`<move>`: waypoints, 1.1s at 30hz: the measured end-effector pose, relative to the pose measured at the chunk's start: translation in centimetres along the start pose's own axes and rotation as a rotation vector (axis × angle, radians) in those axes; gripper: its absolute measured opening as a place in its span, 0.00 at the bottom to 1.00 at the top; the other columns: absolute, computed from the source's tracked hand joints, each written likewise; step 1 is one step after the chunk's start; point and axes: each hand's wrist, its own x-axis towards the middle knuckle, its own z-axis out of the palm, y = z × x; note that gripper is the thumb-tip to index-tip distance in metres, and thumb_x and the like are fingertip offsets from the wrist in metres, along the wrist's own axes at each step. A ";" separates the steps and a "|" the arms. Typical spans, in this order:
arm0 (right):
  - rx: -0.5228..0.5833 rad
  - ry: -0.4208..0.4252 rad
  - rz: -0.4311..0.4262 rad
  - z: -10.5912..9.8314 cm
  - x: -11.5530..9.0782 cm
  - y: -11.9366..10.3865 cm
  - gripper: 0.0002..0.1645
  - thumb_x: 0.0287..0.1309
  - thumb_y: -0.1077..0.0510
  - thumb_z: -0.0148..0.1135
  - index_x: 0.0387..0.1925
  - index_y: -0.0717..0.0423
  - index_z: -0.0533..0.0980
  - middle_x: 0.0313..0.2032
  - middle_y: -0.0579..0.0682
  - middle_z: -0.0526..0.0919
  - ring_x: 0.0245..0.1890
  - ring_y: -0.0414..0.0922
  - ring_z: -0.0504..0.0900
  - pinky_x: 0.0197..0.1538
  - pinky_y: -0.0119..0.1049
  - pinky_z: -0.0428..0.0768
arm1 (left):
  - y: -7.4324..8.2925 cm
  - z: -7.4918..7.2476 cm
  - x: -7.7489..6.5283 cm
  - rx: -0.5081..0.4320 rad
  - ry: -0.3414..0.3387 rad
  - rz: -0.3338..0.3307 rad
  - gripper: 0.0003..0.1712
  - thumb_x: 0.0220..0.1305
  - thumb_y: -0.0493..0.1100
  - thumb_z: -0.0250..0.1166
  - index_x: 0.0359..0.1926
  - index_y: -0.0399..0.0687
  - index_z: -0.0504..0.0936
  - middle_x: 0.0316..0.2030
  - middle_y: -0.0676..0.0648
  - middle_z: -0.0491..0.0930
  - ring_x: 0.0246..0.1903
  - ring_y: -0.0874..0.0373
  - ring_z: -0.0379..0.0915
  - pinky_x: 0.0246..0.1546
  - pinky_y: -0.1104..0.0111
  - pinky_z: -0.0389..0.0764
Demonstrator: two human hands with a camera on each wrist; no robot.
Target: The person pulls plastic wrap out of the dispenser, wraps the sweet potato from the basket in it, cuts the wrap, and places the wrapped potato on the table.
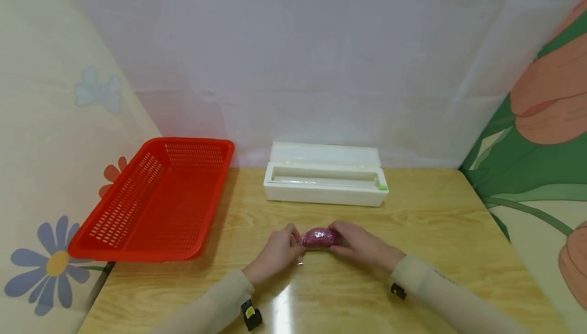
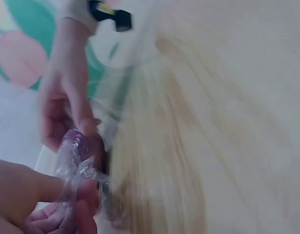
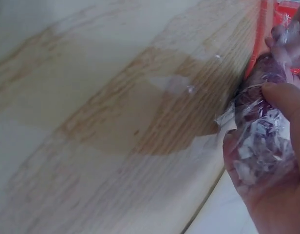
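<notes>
A purple, rounded, oblong vegetable-like thing (image 1: 319, 238) is wrapped in clear cling film and held between both hands, just over the table. My left hand (image 1: 277, 246) pinches the bunched cling film (image 2: 67, 187) at the left end, thumb against fingers. Around the right end, my right hand (image 1: 362, 245) grips the wrapped thing, its thumb along the near side. In the right wrist view, crinkled film covers the purple surface (image 3: 259, 100) and gathers into the right palm. A loose bit of film hangs below the left fingertips.
Behind the hands stands a white cling film dispenser box (image 1: 325, 194), lid raised, with a green piece at its right end. A red plastic basket (image 1: 202, 222) with slotted walls sits at the left. The wooden table (image 1: 435, 212) meets a white cloth backdrop (image 1: 321, 69).
</notes>
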 end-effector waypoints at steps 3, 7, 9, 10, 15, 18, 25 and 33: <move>0.017 -0.008 0.017 -0.1 0.3 0.0 0.21 0.67 0.53 0.70 0.55 0.56 0.76 0.47 0.46 0.83 0.47 0.43 0.83 0.54 0.41 0.84 | 0.4 -0.2 0.1 -0.233 -0.032 -0.083 0.09 0.74 0.35 0.63 0.48 0.32 0.76 0.29 0.41 0.87 0.28 0.51 0.87 0.31 0.65 0.88; 0.026 -0.010 0.018 -0.1 0.2 0.0 0.22 0.67 0.53 0.70 0.56 0.57 0.76 0.48 0.48 0.84 0.48 0.43 0.83 0.54 0.42 0.84 | 1.4 -0.3 -0.4 -0.324 -0.091 -0.070 0.16 0.80 0.37 0.55 0.60 0.30 0.71 0.36 0.35 0.88 0.36 0.43 0.89 0.38 0.59 0.89; 0.026 -0.008 0.011 -0.2 0.3 0.0 0.22 0.67 0.53 0.69 0.56 0.57 0.76 0.48 0.48 0.84 0.48 0.44 0.83 0.54 0.42 0.84 | 1.7 -0.7 -0.6 -0.275 -0.094 -0.019 0.17 0.79 0.35 0.54 0.63 0.31 0.70 0.36 0.36 0.88 0.36 0.44 0.88 0.38 0.59 0.89; 0.025 -0.006 0.009 -0.3 0.3 0.0 0.22 0.67 0.53 0.69 0.56 0.57 0.76 0.48 0.48 0.84 0.48 0.44 0.83 0.54 0.42 0.84 | 1.7 -0.9 -0.6 -0.242 -0.086 0.008 0.17 0.79 0.34 0.54 0.64 0.32 0.70 0.36 0.36 0.88 0.36 0.44 0.88 0.38 0.60 0.89; 0.016 -0.010 0.006 -0.3 0.4 0.3 0.21 0.67 0.52 0.69 0.56 0.57 0.76 0.48 0.47 0.84 0.48 0.44 0.83 0.55 0.42 0.84 | 1.1 -1.6 -0.5 0.018 0.035 0.135 0.13 0.75 0.34 0.61 0.56 0.35 0.78 0.34 0.45 0.88 0.32 0.54 0.85 0.34 0.67 0.87; 0.045 -0.018 0.022 -0.3 0.4 0.5 0.21 0.67 0.51 0.70 0.55 0.56 0.77 0.48 0.46 0.84 0.48 0.43 0.83 0.54 0.42 0.84 | 0.4 -1.8 -0.4 0.201 0.127 0.249 0.09 0.70 0.34 0.67 0.49 0.39 0.84 0.37 0.48 0.86 0.35 0.58 0.82 0.35 0.69 0.85; 0.154 -0.072 0.114 -0.8 0.8 0.8 0.24 0.65 0.44 0.70 0.55 0.53 0.78 0.47 0.45 0.85 0.46 0.42 0.83 0.52 0.41 0.84 | -0.3 -1.9 -0.4 0.348 0.188 0.378 0.13 0.67 0.30 0.68 0.51 0.40 0.86 0.45 0.45 0.84 0.43 0.53 0.83 0.43 0.66 0.87; 0.178 -0.095 0.123 -1.2 0.7 1.1 0.26 0.65 0.44 0.71 0.57 0.53 0.78 0.49 0.47 0.85 0.47 0.43 0.83 0.52 0.41 0.83 | -0.5 -2.7 -0.5 0.431 -0.050 0.458 0.26 0.63 0.30 0.71 0.62 0.42 0.82 0.59 0.39 0.74 0.55 0.48 0.78 0.57 0.57 0.83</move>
